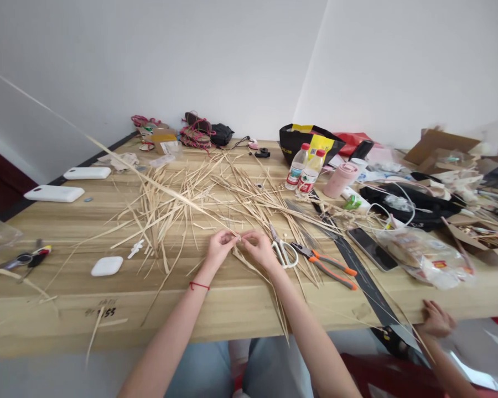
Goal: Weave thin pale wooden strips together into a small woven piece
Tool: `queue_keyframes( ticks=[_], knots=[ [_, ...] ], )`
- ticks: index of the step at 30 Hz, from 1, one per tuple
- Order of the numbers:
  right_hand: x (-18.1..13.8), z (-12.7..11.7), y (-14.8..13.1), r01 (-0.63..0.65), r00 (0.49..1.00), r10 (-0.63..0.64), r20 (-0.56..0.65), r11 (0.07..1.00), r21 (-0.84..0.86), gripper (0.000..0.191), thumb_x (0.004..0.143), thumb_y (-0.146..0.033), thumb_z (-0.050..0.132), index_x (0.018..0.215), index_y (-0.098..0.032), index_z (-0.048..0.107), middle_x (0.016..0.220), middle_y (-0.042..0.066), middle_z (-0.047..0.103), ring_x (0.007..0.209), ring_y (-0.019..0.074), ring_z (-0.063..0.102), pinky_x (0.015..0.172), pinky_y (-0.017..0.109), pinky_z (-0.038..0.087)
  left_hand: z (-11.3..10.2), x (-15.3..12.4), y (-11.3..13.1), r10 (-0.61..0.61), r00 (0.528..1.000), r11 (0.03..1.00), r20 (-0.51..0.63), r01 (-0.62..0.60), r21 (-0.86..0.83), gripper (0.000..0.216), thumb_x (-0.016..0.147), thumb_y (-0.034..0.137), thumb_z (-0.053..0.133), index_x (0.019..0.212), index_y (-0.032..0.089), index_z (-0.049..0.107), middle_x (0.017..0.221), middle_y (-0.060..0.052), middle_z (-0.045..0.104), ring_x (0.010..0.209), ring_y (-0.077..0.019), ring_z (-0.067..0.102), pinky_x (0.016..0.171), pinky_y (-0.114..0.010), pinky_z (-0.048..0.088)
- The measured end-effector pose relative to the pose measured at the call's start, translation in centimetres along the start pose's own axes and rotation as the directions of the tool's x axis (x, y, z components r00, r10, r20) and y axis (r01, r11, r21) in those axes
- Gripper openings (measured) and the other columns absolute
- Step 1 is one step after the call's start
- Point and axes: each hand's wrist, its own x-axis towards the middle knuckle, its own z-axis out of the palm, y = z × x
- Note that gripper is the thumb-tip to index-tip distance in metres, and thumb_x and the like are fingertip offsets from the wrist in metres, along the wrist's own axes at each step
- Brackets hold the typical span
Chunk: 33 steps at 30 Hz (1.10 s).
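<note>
Left hand [219, 249]: thumb and forefinger pinched together, gripping what appears to be the near end of the long, flat, cream-coloured fibre strip [170, 192]. Exact contact too small to confirm.
Right hand [258, 249]: fingertips likewise pinched and meeting the left's; judged to grasp the same spot, though the fingers cover it.
Strip position: near end at the joined fingertips, over the wood-grained tabletop [232, 312]; the remainder reaches out past the left-hand heap of loose tan strips [161, 213].
Strip handling: advisable to keep the pinch light and close to the working point, the flat face untwisted, and the long tail free of the heap. Dry fibre of this kind may split if bent sharply — in my judgement, small moves suit it best.
Strip direction: near end points down and right, toward the fingertips; far end points up and left, leaving view at the left edge.
Strip long axis: one nearly straight diagonal — broadest around mid-length, thinning toward the far end, apparently raised where it crosses the grey-white wall [232, 61].
Trailing tan strips [253, 267]: run from below the fingertips toward the front edge, passing by the right forearm.
White-handled metal scissors [279, 244]: just beside the right hand.
Orange-and-grey-handled pliers [309, 254]: right of the scissors, handles toward the right.
</note>
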Motion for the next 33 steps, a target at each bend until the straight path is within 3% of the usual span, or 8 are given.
queue_keyframes(
  ticks=[7,14,24,27,33],
  knots=[
    [0.03,0.13,-0.49,0.037,0.999,-0.037,-0.009,0.999,0.011,0.014,0.078,-0.033,0.066,0.074,-0.020,0.069,0.087,0.007,0.071,0.088,0.0212,0.063,0.088,0.037,0.044,-0.35,-0.11,0.21,-0.012,0.999,0.999,-0.040,0.013,0.031,0.024,0.061,0.034,0.076,0.072,0.013,0.068,0.079,-0.007,0.071,0.072,-0.0179,0.065,0.070,-0.030,0.052],
    [0.09,0.07,-0.18,-0.070,0.996,0.058,0.070,0.979,0.191,0.022,0.077,-0.042,0.066,0.072,-0.020,0.069,0.087,0.007,0.071,0.084,0.0213,0.065,0.085,0.036,0.046,-0.59,-0.33,0.67,-0.003,0.999,0.995,-0.036,0.006,0.097,0.023,0.063,0.034,0.075,0.076,0.015,0.069,0.081,-0.007,0.072,0.075,-0.0195,0.066,0.071,-0.031,0.052],
    [0.11,0.18,0.35,-0.089,0.992,0.065,0.106,0.965,0.247,0.026,0.079,-0.046,0.063,0.079,-0.021,0.069,0.090,0.007,0.071,0.086,0.0214,0.064,0.084,0.035,0.047,-0.82,-0.26,0.50,0.009,0.997,0.991,0.070,-0.018,0.136,0.022,0.067,0.034,0.071,0.080,0.016,0.071,0.083,-0.007,0.072,0.075,-0.0187,0.064,0.069,-0.029,0.051],
    [0.19,0.09,0.16,-0.082,0.993,0.061,0.104,0.973,0.216,0.025,0.079,-0.044,0.063,0.079,-0.021,0.070,0.090,0.006,0.071,0.087,0.0213,0.064,0.085,0.036,0.047,-0.80,-0.23,0.47,0.009,0.997,0.990,0.071,-0.019,0.142,0.021,0.068,0.035,0.071,0.076,0.016,0.072,0.078,-0.007,0.071,0.071,-0.0177,0.062,0.063,-0.027,0.048],
    [0.24,-0.09,-0.24,-0.066,0.988,0.034,0.153,0.975,0.213,0.023,0.081,-0.042,0.061,0.083,-0.022,0.072,0.092,0.006,0.071,0.091,0.0214,0.063,0.088,0.036,0.045,-0.77,-0.56,0.70,-0.091,0.995,0.995,0.032,0.090,0.035,0.027,0.064,0.038,0.073,0.076,0.014,0.072,0.058,-0.003,0.064,0.046,-0.0103,0.047,0.043,-0.021,0.034]
  ],
)
